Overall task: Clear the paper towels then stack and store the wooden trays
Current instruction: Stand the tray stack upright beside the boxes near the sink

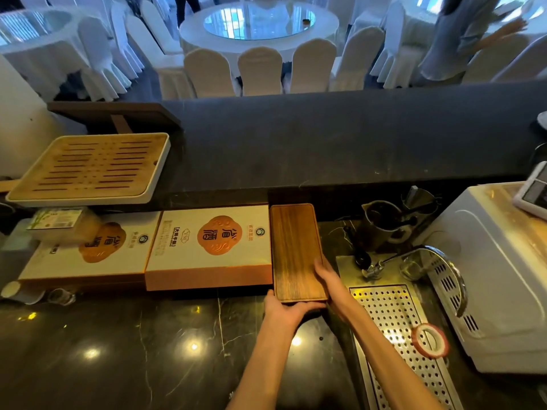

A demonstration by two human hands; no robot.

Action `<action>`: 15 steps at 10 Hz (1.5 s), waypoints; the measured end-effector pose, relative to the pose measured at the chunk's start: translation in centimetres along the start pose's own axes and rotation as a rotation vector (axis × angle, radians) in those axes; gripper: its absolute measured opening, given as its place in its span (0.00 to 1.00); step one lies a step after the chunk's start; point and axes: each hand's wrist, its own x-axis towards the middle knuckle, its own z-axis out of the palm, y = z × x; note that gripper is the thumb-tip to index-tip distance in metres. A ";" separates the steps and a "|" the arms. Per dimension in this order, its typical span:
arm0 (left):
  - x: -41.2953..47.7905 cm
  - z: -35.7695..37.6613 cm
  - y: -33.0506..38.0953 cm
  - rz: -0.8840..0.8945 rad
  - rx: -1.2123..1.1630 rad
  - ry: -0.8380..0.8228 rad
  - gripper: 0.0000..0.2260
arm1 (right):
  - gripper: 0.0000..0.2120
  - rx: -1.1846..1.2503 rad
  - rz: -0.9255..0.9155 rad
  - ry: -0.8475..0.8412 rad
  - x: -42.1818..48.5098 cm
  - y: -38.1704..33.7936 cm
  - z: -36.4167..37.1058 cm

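A long dark wooden tray (293, 247) lies lengthwise on the black marble counter (133, 344), right beside a white-and-orange gift box (210, 247). It may be a stack; I cannot tell how many trays there are. My left hand (281, 310) grips the tray's near end from below. My right hand (327, 279) holds its near right edge. No paper towels are in view.
A second gift box (88, 253) lies further left, with a slatted bamboo tea tray (88, 167) above it. To the right are a perforated steel drain (396, 327), a tape roll (430, 340), a tap (381, 266), a dark mug (381, 226) and a white appliance (497, 276). A raised dark ledge (325, 137) runs behind.
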 end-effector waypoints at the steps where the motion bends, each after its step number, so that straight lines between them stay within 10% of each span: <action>1: 0.7 0.7 0.1 -0.132 -0.404 0.061 0.42 | 0.35 -0.006 -0.010 0.025 0.2 0.5 0.1; 3: -0.2 1.5 4.8 -0.407 -0.895 0.064 0.24 | 0.36 -0.024 -0.011 0.072 0.3 0.5 0.4; 5: 2.5 1.9 3.8 -0.566 -1.069 0.171 0.26 | 0.35 -0.100 -0.030 0.177 0.5 1.0 1.1; 15: -0.5 0.7 3.5 -0.337 -0.791 -0.086 0.23 | 0.26 -0.226 -0.120 0.115 -1.1 -1.5 1.2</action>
